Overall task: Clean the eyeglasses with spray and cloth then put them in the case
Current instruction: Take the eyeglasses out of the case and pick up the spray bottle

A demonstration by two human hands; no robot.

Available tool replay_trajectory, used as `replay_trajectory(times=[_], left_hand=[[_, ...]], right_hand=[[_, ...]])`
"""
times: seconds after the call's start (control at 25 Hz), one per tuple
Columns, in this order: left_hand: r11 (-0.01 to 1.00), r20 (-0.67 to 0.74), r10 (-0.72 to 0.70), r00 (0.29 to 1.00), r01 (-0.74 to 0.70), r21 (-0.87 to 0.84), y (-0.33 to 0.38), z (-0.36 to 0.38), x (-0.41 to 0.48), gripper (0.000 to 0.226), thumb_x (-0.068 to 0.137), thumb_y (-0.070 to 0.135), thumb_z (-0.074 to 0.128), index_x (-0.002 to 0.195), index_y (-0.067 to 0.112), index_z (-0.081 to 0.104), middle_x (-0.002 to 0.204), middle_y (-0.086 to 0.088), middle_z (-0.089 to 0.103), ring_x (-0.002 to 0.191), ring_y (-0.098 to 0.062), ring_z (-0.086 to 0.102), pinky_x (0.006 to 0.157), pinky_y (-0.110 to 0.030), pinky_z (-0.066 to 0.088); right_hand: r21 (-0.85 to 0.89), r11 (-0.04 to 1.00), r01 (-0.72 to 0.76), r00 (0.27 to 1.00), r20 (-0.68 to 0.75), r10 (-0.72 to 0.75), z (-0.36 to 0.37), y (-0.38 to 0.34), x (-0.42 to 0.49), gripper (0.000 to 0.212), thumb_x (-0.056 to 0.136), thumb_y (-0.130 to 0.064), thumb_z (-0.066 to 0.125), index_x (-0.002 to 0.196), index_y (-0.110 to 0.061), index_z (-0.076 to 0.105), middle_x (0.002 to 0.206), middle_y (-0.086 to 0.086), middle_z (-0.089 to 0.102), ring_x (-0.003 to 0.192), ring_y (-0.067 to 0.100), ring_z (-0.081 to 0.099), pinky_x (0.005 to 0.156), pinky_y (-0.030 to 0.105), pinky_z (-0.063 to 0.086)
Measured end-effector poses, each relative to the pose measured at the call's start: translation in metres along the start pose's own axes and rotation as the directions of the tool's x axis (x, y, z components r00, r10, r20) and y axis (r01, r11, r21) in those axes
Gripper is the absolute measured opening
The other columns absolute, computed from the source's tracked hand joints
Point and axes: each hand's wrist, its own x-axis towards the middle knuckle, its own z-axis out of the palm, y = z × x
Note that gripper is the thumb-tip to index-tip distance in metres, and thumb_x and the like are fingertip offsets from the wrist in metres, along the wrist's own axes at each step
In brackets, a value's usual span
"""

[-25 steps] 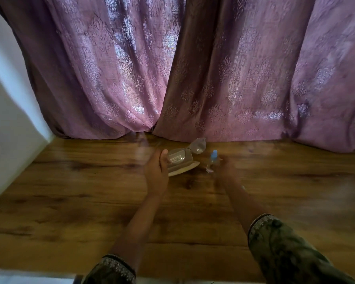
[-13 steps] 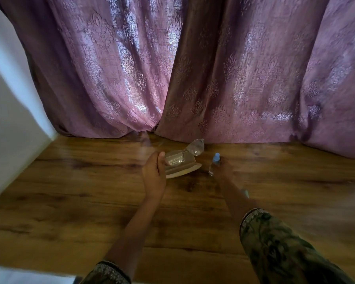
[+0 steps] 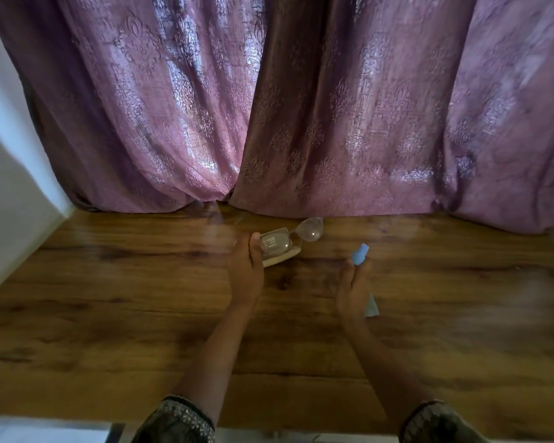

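Mauve patterned curtains (image 3: 333, 107) hang down to the far edge of a wooden tabletop (image 3: 125, 298), with a white wall (image 3: 10, 187) to the left. A person in dark patterned sleeves (image 3: 176, 420) reaches both arms over the wood.

The left hand (image 3: 245, 273) grips a pair of eyeglasses (image 3: 277, 244). The thumb lies across the near edge of one lens, and the other fingers are hidden behind the frame. The second lens juts out past the fingertips, up and to the right, toward the curtains. Just under the thumb, below the held lens, sits a flat cream piece (image 3: 282, 259). Whether it is the case or the cloth cannot be told, nor whether it rests on the tabletop.

The right hand (image 3: 352, 292), well apart from the left, has its fingers (image 3: 362, 273) curled around a small spray bottle (image 3: 360, 254). The bottle's blue cap sticks out above the fingertips, tilted away from the glasses, and its pale base pokes out below the heel of the hand.
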Motion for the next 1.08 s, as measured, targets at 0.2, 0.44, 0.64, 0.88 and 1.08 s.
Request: replay_trajectory(times=[0.2,0.44,0.64,0.88,1.08], left_hand=[[1.0,0.015,0.028,0.999,-0.028,-0.007,0.014,0.007,-0.004,0.036,0.093,0.036,0.03,0.072,0.014,0.049,0.059,0.017,0.043,0.056,0.003,0.048,0.055,-0.005,0.033],[0.998,0.043,0.055,0.998,-0.055,0.001,0.03,0.01,-0.005,0.025,0.094,0.017,0.038,0.072,0.016,0.049,0.058,0.019,0.042,0.053,0.002,0.048,0.055,-0.005,0.034],[0.998,0.06,0.063,0.996,-0.061,-0.033,0.035,0.012,-0.002,0.026,0.094,0.021,0.036,0.07,0.017,0.045,0.057,0.016,0.043,0.058,0.004,0.051,0.054,-0.007,0.033],[0.996,0.069,0.069,0.995,-0.065,-0.055,0.04,0.013,-0.003,0.027,0.093,0.02,0.035,0.069,0.016,0.045,0.055,0.015,0.042,0.055,0.001,0.051,0.053,-0.006,0.033],[0.995,0.074,0.068,0.995,-0.062,-0.072,0.043,0.012,-0.003,0.028,0.094,0.021,0.035,0.067,0.016,0.043,0.055,0.015,0.04,0.056,0.004,0.049,0.053,-0.008,0.032]], right_hand=[[0.077,0.974,0.212,0.956,0.192,-0.223,-0.007,-0.023,-0.032,0.018,0.086,-0.039,0.039,0.084,-0.021,0.043,0.066,-0.01,0.042,0.059,0.006,0.042,0.055,0.021,0.038],[0.017,0.923,0.384,0.898,0.224,-0.378,-0.005,-0.047,-0.039,0.015,0.085,-0.028,0.058,0.086,-0.024,0.044,0.066,-0.018,0.044,0.061,0.001,0.047,0.055,0.024,0.04],[0.093,0.902,0.422,0.884,0.178,-0.432,-0.009,-0.06,-0.04,0.032,0.091,-0.036,0.047,0.121,-0.044,0.044,0.073,-0.019,0.05,0.062,0.002,0.049,0.063,0.023,0.046],[-0.052,0.874,0.483,0.849,0.272,-0.453,-0.007,-0.07,-0.032,0.042,0.093,-0.022,0.05,0.133,-0.033,0.042,0.064,-0.021,0.045,0.051,0.004,0.047,0.055,0.017,0.041],[-0.06,0.899,0.433,0.862,0.318,-0.394,-0.004,-0.067,-0.033,0.045,0.088,-0.029,0.053,0.131,-0.031,0.04,0.077,-0.002,0.065,0.062,0.009,0.059,0.061,0.03,0.051]])
